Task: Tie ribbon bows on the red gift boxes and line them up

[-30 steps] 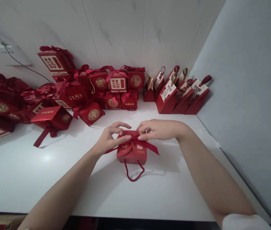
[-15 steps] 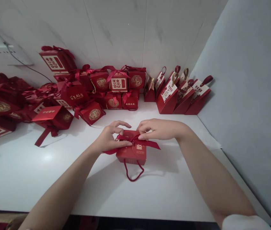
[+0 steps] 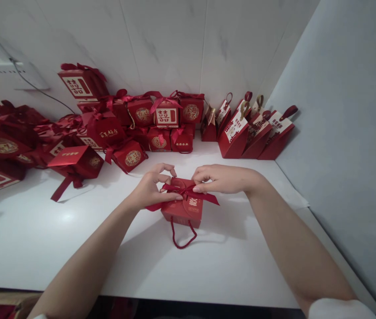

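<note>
Atop the favour box (image 3: 184, 212) on the surface (image 3: 241, 266), the ribbon bow (image 3: 187, 191) is newly opened at left, seemingly nearly shaped; its right side is pinched by the right hand (image 3: 220, 179), the left hand (image 3: 148, 188) spread.

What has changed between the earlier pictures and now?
The left hand's thumb has slid toward the person, to just below the knot, and a strip of ribbon now shows above it, left of the knot. The box seems turned very slightly. Neither hand has visibly let go.

The right hand stays pinched on the ribbon; the cord and the boxes behind look unchanged.
</note>
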The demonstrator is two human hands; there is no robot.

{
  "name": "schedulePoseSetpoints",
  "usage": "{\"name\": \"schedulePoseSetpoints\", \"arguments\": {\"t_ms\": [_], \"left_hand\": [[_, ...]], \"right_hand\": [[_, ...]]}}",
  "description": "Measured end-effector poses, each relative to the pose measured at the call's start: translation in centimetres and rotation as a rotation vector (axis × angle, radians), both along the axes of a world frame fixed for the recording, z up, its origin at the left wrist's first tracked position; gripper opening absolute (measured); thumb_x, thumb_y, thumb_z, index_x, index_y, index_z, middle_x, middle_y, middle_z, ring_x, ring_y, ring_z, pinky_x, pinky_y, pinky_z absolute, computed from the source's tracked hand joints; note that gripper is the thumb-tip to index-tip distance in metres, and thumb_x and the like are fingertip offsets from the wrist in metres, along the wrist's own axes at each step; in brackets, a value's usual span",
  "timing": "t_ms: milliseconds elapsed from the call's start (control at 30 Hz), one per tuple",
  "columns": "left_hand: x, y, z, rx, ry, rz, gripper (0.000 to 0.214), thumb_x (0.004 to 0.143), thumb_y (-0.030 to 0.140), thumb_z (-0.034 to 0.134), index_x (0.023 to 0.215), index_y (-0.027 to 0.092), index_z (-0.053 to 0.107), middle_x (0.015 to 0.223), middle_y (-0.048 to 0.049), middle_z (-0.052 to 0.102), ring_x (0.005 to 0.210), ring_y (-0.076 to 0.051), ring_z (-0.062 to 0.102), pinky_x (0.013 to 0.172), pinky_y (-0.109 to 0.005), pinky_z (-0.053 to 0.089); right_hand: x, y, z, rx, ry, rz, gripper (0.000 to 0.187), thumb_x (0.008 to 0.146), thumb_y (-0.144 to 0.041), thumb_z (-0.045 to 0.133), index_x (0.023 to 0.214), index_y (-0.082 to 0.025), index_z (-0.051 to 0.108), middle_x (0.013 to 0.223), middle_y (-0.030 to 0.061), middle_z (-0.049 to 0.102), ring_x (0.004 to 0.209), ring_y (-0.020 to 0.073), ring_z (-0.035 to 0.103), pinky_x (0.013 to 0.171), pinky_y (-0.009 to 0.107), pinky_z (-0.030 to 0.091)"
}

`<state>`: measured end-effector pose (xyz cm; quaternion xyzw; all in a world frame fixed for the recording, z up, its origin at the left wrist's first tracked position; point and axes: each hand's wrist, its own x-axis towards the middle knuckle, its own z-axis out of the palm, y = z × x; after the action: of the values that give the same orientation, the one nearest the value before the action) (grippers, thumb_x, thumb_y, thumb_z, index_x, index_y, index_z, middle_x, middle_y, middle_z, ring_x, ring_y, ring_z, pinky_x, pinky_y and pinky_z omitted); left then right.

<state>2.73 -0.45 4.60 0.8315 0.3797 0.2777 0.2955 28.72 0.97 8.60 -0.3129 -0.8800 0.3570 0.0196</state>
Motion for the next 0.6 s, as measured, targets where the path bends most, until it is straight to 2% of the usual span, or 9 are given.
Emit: {"name": "schedulePoseSetpoints", "arguments": {"t_ms": [300, 433, 533, 600], "left_hand": [[-0.1, 0.0, 0.0, 0.021, 0.022, -0.011, 0.041, 0.07, 0.046, 0.081, 0.057, 0.017, 0.055, 0.11, -0.0074, 0.058, 0.123, -0.03, 0.052, 0.103, -0.041, 0.04], [-0.2, 0.1, -0.8, -0.089, -0.105, 0.014, 0.039, 0.084, 0.047, 0.067, 0.063, 0.016, 0.054, 0.112, -0.0077, 0.06, 0.114, -0.026, 0.057, 0.103, -0.041, 0.04], [-0.3, 0.1, -1.2, -0.182, -0.239, -0.015, 0.029, 0.091, 0.048, 0.058, 0.09, 0.02, 0.06, 0.118, -0.0084, 0.059, 0.114, -0.025, 0.057, 0.103, -0.041, 0.042], [-0.3, 0.0, -1.0, -0.193, -0.227, -0.093, 0.044, 0.084, 0.051, 0.065, 0.117, 0.024, 0.055, 0.128, -0.0096, 0.055, 0.122, -0.028, 0.053, 0.107, -0.043, 0.04]], "right_hand": [[0.0, 0.0, 0.0, -0.025, -0.003, -0.025, 0.029, 0.093, -0.043, 0.05, 0.082, -0.019, 0.061, 0.1, 0.0044, 0.06, 0.086, 0.0192, 0.056, 0.076, 0.03, 0.04], [0.1, -0.4, 0.3, -0.033, 0.019, -0.08, 0.031, 0.092, -0.048, 0.052, 0.086, -0.02, 0.065, 0.105, 0.0052, 0.063, 0.089, 0.021, 0.058, 0.076, 0.03, 0.04], [0.2, -0.8, 0.7, -0.006, 0.054, -0.124, 0.03, 0.091, -0.049, 0.053, 0.095, -0.022, 0.066, 0.111, 0.0056, 0.063, 0.095, 0.0227, 0.058, 0.079, 0.032, 0.041], [0.1, -1.0, 1.0, 0.02, 0.074, -0.143, 0.026, 0.091, -0.046, 0.055, 0.097, -0.023, 0.065, 0.111, 0.005, 0.064, 0.096, 0.0229, 0.058, 0.081, 0.033, 0.042]]}}
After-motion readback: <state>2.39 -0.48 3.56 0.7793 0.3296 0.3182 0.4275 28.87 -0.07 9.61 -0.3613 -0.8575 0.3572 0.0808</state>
